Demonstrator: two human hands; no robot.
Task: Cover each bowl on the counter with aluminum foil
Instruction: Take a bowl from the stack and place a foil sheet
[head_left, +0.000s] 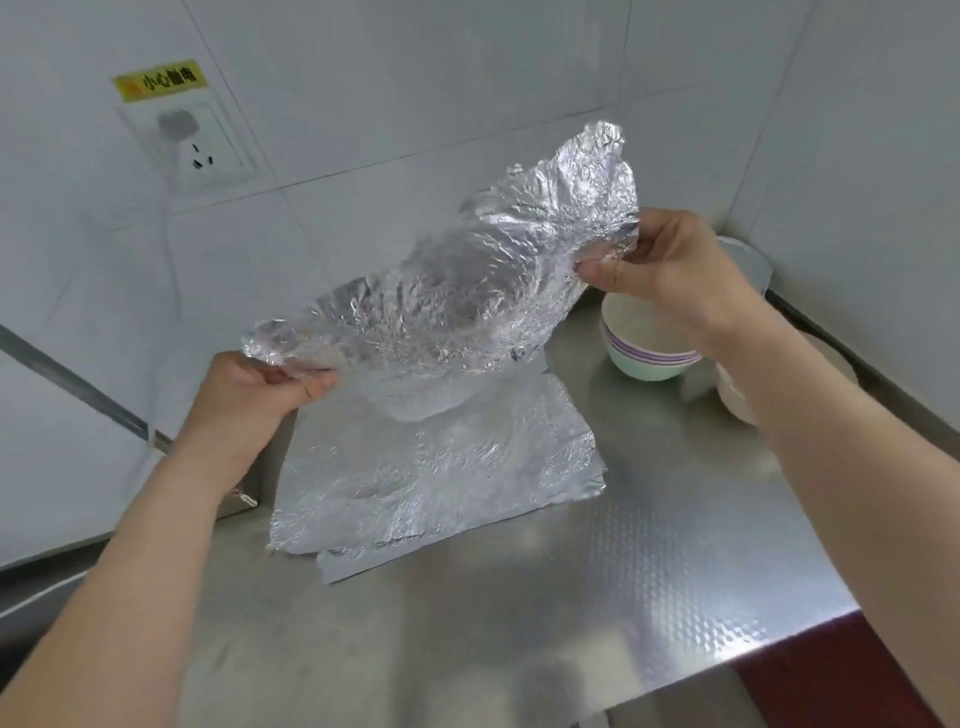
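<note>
Above the counter (649, 545), both hands pinch foil (441, 291) edges.

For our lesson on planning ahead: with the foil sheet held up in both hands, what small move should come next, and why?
Probably lower the foil sheet onto the bowl partly hidden beneath it. The left hand and right hand pinch its opposite ends, holding it spread in the air above that bowl.
</note>
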